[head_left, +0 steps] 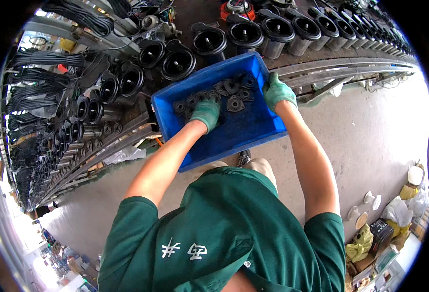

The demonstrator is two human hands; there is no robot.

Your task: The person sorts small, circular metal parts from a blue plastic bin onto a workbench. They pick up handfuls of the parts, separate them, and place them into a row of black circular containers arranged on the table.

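A blue plastic bin (234, 146) sits tilted in front of me, its far side against the workbench edge. In its far half lie several dark round flange pieces (235, 103), each with a hole in the middle. My left hand (206, 113), in a green-and-white knit glove, reaches down among these pieces with its fingers bent. Its fingertips are partly hidden, so what they hold cannot be made out. In a matching glove, my right hand (277, 91) grips the bin's right rim, thumb pointing up along the edge.
Rows of metal cylinders with black collars (209, 40) line the curved workbench on both sides of the bin. Coiled black cables (44, 58) hang at the left. A metal rail (341, 65) runs along the bench front. Bags and boxes (382, 233) lie on the floor at lower right.
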